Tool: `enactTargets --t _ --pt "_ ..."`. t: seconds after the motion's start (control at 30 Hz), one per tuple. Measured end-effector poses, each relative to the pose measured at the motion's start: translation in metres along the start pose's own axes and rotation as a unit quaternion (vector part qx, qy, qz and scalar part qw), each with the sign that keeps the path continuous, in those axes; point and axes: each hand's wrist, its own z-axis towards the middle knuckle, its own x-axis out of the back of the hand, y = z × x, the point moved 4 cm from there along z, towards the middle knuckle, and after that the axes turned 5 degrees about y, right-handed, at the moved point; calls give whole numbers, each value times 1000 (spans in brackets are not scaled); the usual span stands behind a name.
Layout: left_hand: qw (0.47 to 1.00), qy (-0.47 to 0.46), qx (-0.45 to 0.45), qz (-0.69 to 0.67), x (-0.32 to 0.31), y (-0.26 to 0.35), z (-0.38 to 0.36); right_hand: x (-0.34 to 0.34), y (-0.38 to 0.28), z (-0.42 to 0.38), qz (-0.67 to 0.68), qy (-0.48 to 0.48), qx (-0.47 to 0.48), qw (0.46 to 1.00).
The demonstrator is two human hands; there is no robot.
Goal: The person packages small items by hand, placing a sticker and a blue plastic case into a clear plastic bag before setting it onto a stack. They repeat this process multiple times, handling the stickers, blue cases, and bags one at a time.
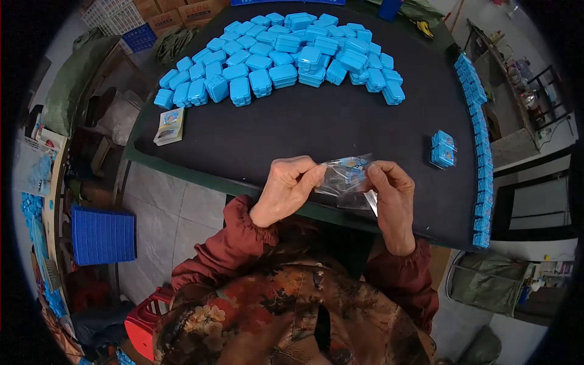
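Observation:
Both hands hold a clear plastic bag [348, 182] with blue print, just over the near edge of the dark table. My left hand [287, 187] pinches its left side between thumb and fingers. On the other side, my right hand [392, 198] grips the bag with thumb and bent fingers. Whether anything lies inside the bag is too unclear to tell. To the right of my hands stands a small group of blue boxes [443, 149] with printed tops. A stack of printed cards [169, 126] lies at the table's left.
A large heap of blue boxes [286, 48] covers the far part of the table [243, 134]. Printed blue boxes [483, 164] line the right edge. On the floor at left are a blue crate [103, 235] and a red stool [143, 325].

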Motion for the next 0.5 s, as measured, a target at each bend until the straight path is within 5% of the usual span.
enactTargets --t 0.3,0.5 --pt "987 70 -66 126 -2 21 -7 -19 1 -7 62 44 11 997" --pt "997 48 -25 63 5 6 -7 -6 24 -5 169 -70 -130 975"
